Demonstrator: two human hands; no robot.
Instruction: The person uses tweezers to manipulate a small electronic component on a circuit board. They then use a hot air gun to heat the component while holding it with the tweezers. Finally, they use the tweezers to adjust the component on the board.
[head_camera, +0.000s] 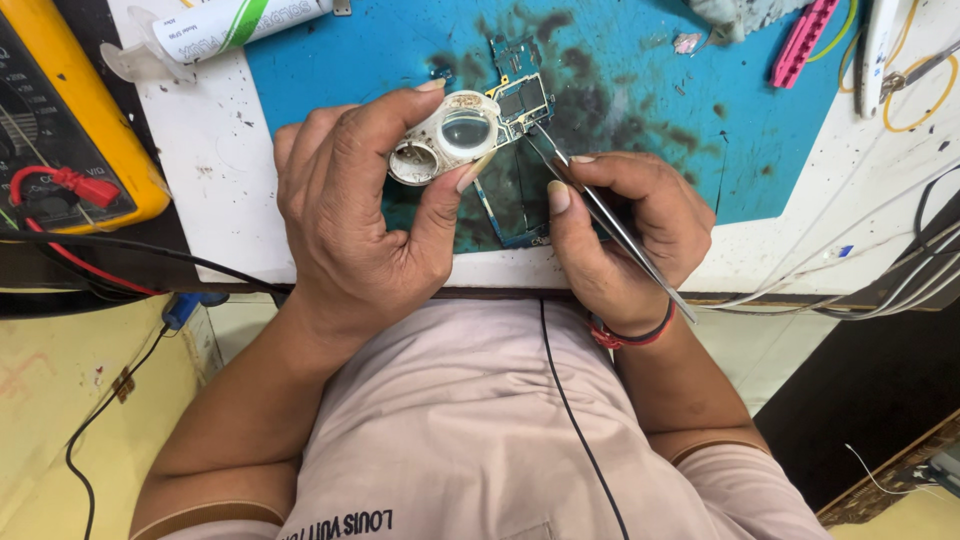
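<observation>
1. Circuit board (522, 100) lies on the stained blue mat (640, 90), just past both hands, near the table's front edge.
2. Step in hand, by my read: inspection or fine probing of the board under magnification.
3. Left hand (350, 210) pinches a white double-lens loupe (445, 140) between thumb and fingers, held over the board's near edge.
4. Right hand (620, 230) is closed on metal tweezers (600, 215), tips touching the board's lower corner; I cannot tell whether the tips hold any part.
5. Next move likely needs steady tips and the lens kept aligned.
6. Both wrists bent inward, forearms close to the torso.
7. Yellow multimeter (60, 110) far left.
</observation>
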